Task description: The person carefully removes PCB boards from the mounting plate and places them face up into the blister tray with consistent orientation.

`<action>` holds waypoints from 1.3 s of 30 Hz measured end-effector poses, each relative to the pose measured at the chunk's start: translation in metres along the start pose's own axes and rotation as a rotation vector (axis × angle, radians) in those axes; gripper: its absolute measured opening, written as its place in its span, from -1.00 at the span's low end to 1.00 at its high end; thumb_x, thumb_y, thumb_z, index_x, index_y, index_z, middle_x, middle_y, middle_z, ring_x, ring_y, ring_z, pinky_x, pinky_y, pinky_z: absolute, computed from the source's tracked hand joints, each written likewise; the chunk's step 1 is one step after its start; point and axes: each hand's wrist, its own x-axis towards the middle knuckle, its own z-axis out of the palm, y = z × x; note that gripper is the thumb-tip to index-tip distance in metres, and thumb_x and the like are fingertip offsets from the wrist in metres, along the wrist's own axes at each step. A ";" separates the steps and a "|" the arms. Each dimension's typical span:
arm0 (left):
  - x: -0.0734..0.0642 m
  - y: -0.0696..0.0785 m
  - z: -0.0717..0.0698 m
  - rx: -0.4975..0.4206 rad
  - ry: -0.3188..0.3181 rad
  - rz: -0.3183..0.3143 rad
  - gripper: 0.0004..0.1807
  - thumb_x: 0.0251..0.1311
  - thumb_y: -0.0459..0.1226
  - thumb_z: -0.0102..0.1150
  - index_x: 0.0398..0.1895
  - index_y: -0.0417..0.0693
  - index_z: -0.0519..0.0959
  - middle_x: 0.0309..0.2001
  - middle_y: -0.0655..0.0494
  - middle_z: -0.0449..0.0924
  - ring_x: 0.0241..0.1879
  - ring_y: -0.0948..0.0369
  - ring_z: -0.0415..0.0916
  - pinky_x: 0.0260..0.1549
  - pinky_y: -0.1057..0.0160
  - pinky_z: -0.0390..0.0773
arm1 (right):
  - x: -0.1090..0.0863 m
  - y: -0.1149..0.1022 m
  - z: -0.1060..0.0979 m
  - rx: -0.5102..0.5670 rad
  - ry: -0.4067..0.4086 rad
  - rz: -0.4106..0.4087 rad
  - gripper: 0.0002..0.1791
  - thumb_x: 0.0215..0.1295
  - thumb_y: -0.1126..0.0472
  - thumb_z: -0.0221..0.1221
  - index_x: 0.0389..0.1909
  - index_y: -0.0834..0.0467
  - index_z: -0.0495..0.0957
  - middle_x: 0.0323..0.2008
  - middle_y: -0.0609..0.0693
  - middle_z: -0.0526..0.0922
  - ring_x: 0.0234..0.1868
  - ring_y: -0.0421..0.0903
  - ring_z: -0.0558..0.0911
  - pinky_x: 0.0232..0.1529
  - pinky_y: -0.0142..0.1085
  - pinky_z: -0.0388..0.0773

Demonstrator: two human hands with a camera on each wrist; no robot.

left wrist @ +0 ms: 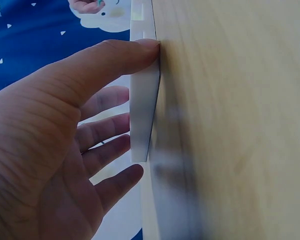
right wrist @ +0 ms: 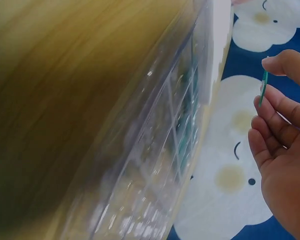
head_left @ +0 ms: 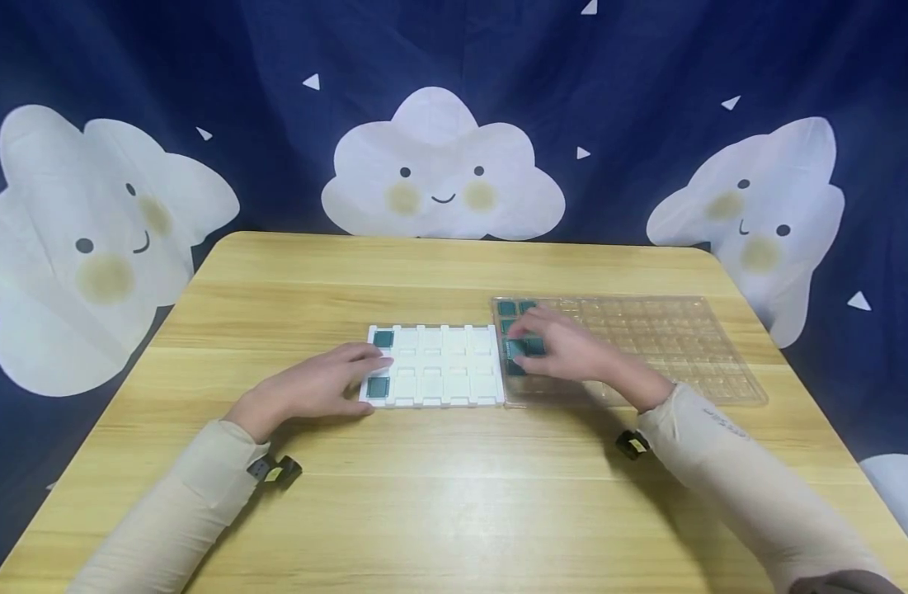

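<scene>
My left hand (head_left: 327,379) rests at the left end of a white plastic tray (head_left: 442,363). Its thumb touches the tray's near side, and its fairly straight fingers reach over the end. Two green square chips (head_left: 378,387) sit in the leftmost column of pockets. Between thumb and index finger, my right hand (head_left: 568,346) pinches a thin green chip (right wrist: 263,87), held edge-on above a clear plastic tray (head_left: 669,346). Several more green chips (head_left: 506,308) lie in that tray's left columns, partly covered by the hand.
Both trays lie side by side on a wood-grain table (head_left: 454,495), ends touching or nearly so. Rows of pockets without chips extend to the right in the clear tray. A dark blue curtain (head_left: 275,49) with white clouds hangs behind the table.
</scene>
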 end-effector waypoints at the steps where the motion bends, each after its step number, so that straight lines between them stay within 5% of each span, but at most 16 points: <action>1: 0.000 0.000 0.000 -0.001 -0.001 -0.004 -0.18 0.15 0.03 0.33 0.45 -0.02 0.30 0.40 -0.04 0.24 0.38 0.00 0.16 0.34 -0.03 0.23 | -0.002 0.001 -0.001 -0.003 -0.002 0.012 -0.66 0.19 0.12 0.31 -0.05 0.20 0.59 -0.10 -0.01 0.61 0.08 0.06 0.53 0.36 0.08 0.21; 6: 0.000 0.000 0.000 -0.003 -0.002 -0.007 -0.18 0.15 0.03 0.33 0.45 -0.02 0.30 0.40 -0.04 0.24 0.38 0.00 0.16 0.34 -0.03 0.24 | -0.011 0.008 -0.001 -0.008 -0.017 0.062 -0.63 0.18 0.12 0.33 -0.04 0.20 0.59 -0.04 0.04 0.62 0.24 0.25 0.42 0.34 0.13 0.23; 12: 0.001 -0.001 0.001 0.006 -0.005 -0.005 -0.18 0.15 0.03 0.33 0.45 -0.01 0.29 0.40 -0.03 0.23 0.39 0.01 0.15 0.34 -0.02 0.23 | -0.019 0.014 0.001 -0.026 -0.026 0.090 -0.64 0.15 0.12 0.37 -0.07 0.17 0.61 -0.06 0.01 0.59 0.03 0.03 0.52 0.10 -0.03 0.51; 39: -0.001 0.001 -0.001 0.007 0.013 0.004 -0.18 0.15 0.03 0.33 0.44 -0.03 0.31 0.40 -0.06 0.24 0.38 -0.01 0.16 0.34 -0.03 0.24 | -0.030 0.028 0.009 -0.052 -0.090 0.122 -0.63 0.13 0.13 0.39 -0.06 0.17 0.66 -0.05 0.01 0.66 0.03 0.07 0.56 0.15 0.02 0.46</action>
